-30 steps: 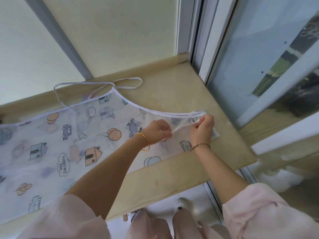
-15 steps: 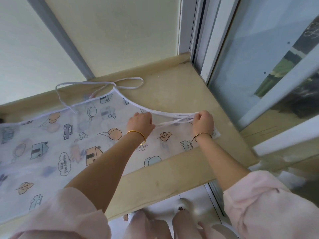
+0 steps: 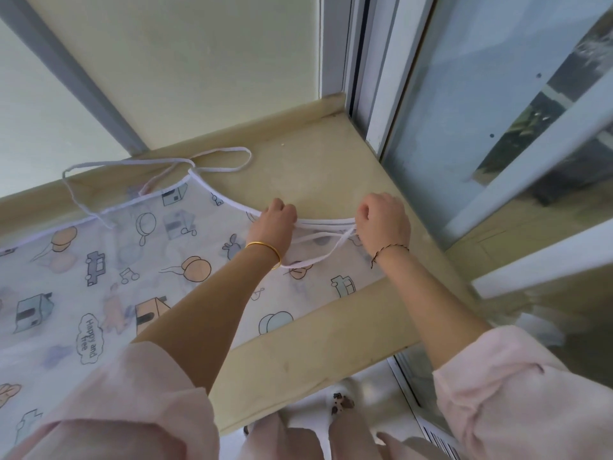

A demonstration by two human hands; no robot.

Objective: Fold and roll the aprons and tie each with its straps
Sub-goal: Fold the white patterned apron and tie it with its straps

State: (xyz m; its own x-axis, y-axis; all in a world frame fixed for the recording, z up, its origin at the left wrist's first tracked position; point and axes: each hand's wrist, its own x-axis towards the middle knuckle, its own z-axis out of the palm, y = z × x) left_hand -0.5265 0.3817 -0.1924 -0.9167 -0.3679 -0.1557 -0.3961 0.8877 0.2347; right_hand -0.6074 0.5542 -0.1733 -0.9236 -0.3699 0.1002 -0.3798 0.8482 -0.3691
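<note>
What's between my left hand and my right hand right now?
In the head view, the white strap spans from left hand to right hand over the apron, with one slack loop sagging.

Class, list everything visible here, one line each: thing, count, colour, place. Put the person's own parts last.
Apron: one, translucent white with cartoon prints, spread on the ledge.
Far strap: one, white, looped at the apron's far corner.
Near strap: one, white, between both hands.
Ledge: one, beige, below the window.
Window frame: one, white, upper right.
Bangle: one, gold, left wrist.
Cord bracelet: one, dark, right wrist.
Sleeves: two, pale pink, bottom.
Left hand: grips near strap.
Right hand: grips near strap.
</note>
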